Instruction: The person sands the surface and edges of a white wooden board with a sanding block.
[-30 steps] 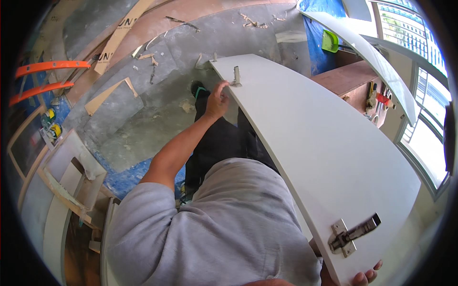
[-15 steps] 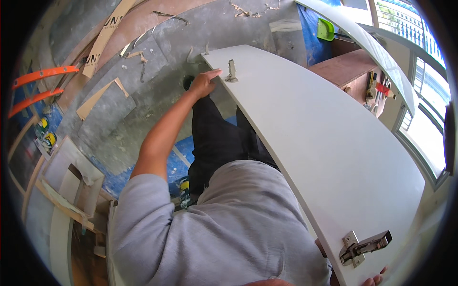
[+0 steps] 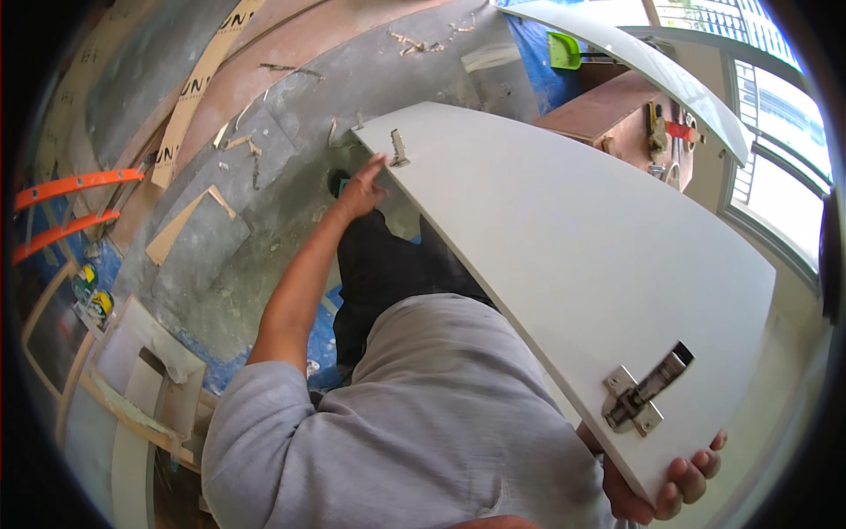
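A long white cabinet door (image 3: 564, 247) lies slantwise in front of my body, its narrow ends at the far left and near right. A metal concealed hinge (image 3: 646, 392) is fixed near its close end, its arm sticking up. A second hinge (image 3: 398, 148) stands at the far end. My right hand (image 3: 674, 489) wraps round the close end, fingertips curling over the corner. My left hand (image 3: 359, 189) is at the door's left edge beside the far hinge, fingers stretched out and apart; its index fingertip is at or very near the edge.
Cardboard strips (image 3: 189, 225) and scraps litter the grey floor. An orange ladder (image 3: 79, 188) and an unfinished wooden frame (image 3: 145, 353) stand at left. A brown wooden box (image 3: 608, 106) with tools, a green dustpan (image 3: 564, 51) and another white panel (image 3: 652, 66) are at far right.
The door has shifted left, its near end rising into view with the close hinge. My right hand shows more fully round the corner. The left hand's fingers have spread and moved slightly down the edge.
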A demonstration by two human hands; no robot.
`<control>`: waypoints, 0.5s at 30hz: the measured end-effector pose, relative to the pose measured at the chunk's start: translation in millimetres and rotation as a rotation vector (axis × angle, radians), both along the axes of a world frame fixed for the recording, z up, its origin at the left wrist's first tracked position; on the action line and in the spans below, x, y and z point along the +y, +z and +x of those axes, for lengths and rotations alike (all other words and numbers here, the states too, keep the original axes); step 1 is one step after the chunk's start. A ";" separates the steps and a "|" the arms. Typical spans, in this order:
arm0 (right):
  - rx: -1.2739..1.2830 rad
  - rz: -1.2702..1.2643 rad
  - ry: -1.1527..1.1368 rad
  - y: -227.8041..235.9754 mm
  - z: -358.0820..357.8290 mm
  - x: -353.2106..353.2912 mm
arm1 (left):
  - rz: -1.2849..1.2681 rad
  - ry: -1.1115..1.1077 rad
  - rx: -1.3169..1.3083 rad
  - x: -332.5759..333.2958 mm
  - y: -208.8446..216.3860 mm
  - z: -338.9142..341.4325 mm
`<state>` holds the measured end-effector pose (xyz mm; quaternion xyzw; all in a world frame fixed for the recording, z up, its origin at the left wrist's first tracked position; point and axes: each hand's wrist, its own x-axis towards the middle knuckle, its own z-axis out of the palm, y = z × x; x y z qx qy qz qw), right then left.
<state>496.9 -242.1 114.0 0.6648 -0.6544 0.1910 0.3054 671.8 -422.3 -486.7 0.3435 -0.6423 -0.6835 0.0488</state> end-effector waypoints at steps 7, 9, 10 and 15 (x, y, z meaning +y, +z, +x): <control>-0.011 -0.171 0.108 -25.6 -3.0 -4.6 | -0.282 -0.443 -0.176 24.9 67.2 49.3; -0.009 -0.161 0.133 -30.8 -0.3 -28.0 | -0.180 -0.427 -0.219 30.3 82.8 64.5; -0.014 -0.158 0.122 -28.3 -2.6 -30.3 | -0.293 -0.427 -0.115 21.4 99.3 64.9; -0.108 0.231 0.083 22.2 -15.2 -51.3 | 0.043 -0.001 0.268 -50.8 301.8 23.1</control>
